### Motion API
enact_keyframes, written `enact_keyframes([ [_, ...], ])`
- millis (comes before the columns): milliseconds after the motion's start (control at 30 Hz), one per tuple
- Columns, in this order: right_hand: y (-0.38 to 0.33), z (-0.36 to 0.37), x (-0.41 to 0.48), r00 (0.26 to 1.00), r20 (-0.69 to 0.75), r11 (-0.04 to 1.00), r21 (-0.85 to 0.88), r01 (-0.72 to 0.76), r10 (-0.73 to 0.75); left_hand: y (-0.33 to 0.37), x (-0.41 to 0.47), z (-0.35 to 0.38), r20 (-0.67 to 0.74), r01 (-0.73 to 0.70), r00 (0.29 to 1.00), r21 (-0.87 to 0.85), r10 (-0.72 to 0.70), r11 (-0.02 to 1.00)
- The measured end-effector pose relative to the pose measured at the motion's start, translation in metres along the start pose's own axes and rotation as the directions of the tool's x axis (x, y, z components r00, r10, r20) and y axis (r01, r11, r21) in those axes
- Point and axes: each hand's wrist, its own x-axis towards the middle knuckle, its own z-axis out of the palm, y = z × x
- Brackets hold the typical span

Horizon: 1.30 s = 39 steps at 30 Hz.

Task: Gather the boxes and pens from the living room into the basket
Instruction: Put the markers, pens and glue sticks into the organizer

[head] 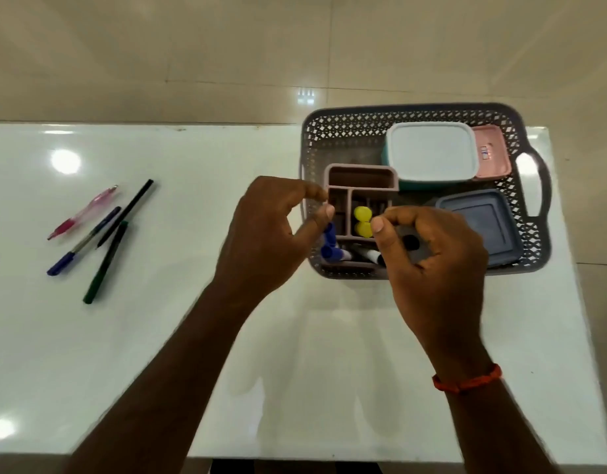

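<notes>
Basket [531, 234], grey and latticed, sits at the right of the frame on the white table [192, 234]. Both hands hover at its near left corner: the left hand [268, 234] loosely curled, holding nothing I can see; the right hand [432, 261] curled, and whether it grips anything I cannot tell. Between them is a pink organizer [360, 186] with yellow caps [363, 220]. Three lidded boxes fill the basket's right side. Four pens [100, 234] lie at centre left.
</notes>
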Motion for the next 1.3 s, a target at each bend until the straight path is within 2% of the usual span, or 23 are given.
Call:
enact_keyframes([
  [200,-0.050,0.028,-0.009,0.987,0.019,0.983,-0.084,0.161,-0.160,-0.032,-0.050,-0.029,-0.059,0.051,0.997,-0.022,-0.052,0.998],
  [333,-0.089,0.061,-0.016,0.955,0.084,0.958,-0.005,0.287,-0.285,-0.069,-0.092,-0.054,-0.066,0.158,0.985,-0.002,-0.158,0.987],
  [500,-0.131,0.110,-0.030,0.942,0.229,0.967,0.121,0.223,-0.245,-0.117,-0.126,-0.088,-0.095,0.282,0.955,-0.004,-0.281,0.959],
  [600,-0.148,0.137,-0.034,0.937,0.254,0.966,0.154,0.206,-0.240,-0.141,-0.137,-0.106,-0.147,0.342,0.928,-0.032,-0.342,0.939],
  [800,-0.165,0.189,-0.038,0.901,0.355,0.968,0.133,0.214,-0.248,-0.183,-0.148,-0.129,-0.180,0.416,0.898,0.046,-0.402,0.908],
  [933,-0.173,0.230,-0.045,0.812,0.529,0.966,0.076,0.246,-0.248,-0.214,-0.154,-0.143,-0.226,0.453,0.878,0.102,-0.423,0.886],
  [1067,-0.183,0.269,-0.055,0.668,0.696,0.938,0.026,0.345,-0.265,-0.241,-0.158,-0.157,-0.254,0.491,0.856,0.126,-0.450,0.862],
  [1233,-0.188,0.306,-0.066,0.527,0.816,0.911,-0.002,0.412,-0.236,-0.270,-0.151,-0.166,-0.185,0.575,0.815,0.148,-0.548,0.805],
  [1300,-0.186,0.311,-0.069,0.505,0.832,0.899,-0.019,0.437,-0.228,-0.281,-0.147,-0.167,-0.147,0.605,0.796,0.183,-0.587,0.775],
])
